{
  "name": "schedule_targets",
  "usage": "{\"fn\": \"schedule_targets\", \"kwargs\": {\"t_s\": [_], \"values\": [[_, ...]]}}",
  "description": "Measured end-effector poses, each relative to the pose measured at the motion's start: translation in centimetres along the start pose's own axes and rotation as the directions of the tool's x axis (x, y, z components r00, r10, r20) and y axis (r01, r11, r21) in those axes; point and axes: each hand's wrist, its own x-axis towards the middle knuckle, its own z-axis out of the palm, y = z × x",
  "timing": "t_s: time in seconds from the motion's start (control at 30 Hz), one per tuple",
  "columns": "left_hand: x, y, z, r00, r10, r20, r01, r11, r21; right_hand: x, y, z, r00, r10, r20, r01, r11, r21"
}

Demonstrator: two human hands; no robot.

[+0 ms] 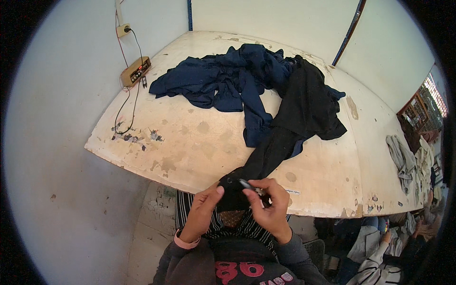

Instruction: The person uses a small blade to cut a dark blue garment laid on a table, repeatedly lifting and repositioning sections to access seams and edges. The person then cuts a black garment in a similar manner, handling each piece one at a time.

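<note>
At the near edge of a worn, stained counter [190, 142], a seated person works on the end of a black garment [304, 104] that trails from a heap at the far side down to the lap. The left hand [205, 205] pinches the cloth at the near edge, thumb pressed on top, fingers closed on the fabric. The right hand [270, 205] is curled shut around a small dark tool with a pale metal tip [248, 185], most likely thread snips, its tip touching the black cloth just beside the left thumb. The work appears to be at the trimming stage, one spot of the garment being dealt with at a time; a further move would call for the left hand to keep the cloth taut while the tip meets only the loose thread. A navy garment [223, 80] lies crumpled at the far middle, touching the black one. A small tan control box [135, 71] with cables sits at the far left edge, and grey cloths [403, 156] hang at the right.
</note>
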Motion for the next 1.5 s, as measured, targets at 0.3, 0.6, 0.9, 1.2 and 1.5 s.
{"fn": "schedule_targets", "kwargs": {"t_s": [0.3, 0.6, 0.9, 1.2, 1.5], "values": [[0.1, 1.2, 1.6, 0.992, -0.016, -0.123, -0.013, 0.974, -0.225, -0.2, 0.6, -0.3, 0.991, 0.096, 0.094, -0.111, 0.977, 0.181], [0.1, -0.2, 1.7, 0.990, 0.083, -0.117, -0.084, 0.996, -0.007, -1.3, 1.9, 0.7, 0.996, 0.082, -0.040, -0.071, 0.970, 0.234], [-0.3, 0.0, 2.1, 0.981, 0.182, -0.074, -0.157, 0.953, 0.259, -1.1, 2.3, 1.2, 0.988, 0.100, 0.114, -0.130, 0.946, 0.297], [0.4, 0.2, 0.6, 0.963, 0.270, -0.007, -0.246, 0.885, 0.395, -0.8, 2.2, 1.0, 0.978, -0.025, 0.208, 0.048, 0.993, -0.107], [0.5, -0.8, -0.1, 0.985, 0.166, 0.040, -0.170, 0.935, 0.312, -1.3, 4.3, 3.4, 0.980, -0.083, 0.179, 0.042, 0.974, 0.222]]}}
